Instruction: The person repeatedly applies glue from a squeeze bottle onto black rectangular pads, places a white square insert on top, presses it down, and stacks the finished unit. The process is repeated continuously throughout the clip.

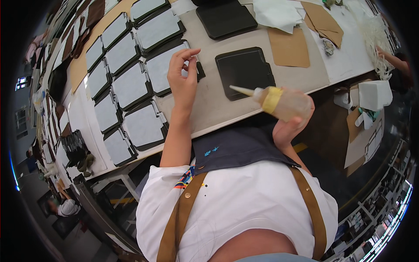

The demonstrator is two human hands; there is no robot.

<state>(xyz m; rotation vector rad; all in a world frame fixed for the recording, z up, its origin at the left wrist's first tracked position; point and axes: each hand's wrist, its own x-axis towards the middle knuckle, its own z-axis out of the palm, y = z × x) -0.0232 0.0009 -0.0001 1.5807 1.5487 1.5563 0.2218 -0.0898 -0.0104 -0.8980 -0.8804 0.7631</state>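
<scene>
In my right hand point(286, 131) is a squeeze bottle point(290, 106), translucent with pale contents, a yellow band and a pointed nozzle. It is tilted nearly flat, its tip aimed left over the lower edge of a black panel point(242, 67). That panel lies flat on the table in front of me, with a small tab on its right side. My left hand point(182, 72) hovers left of it, fingers loosely bent and apart, holding nothing. Beneath and beside this hand is a black-edged piece with a pale grey face point(159, 70), part of several overlapping rows.
Another black panel point(227, 19) lies farther back. Brown sheets point(289, 48) and white sheets point(277, 15) are at the far right of the table point(203, 111). Boxes and cardboard point(375, 95) stand at right, near another person's arm point(395, 63). A further person point(68, 207) is at lower left.
</scene>
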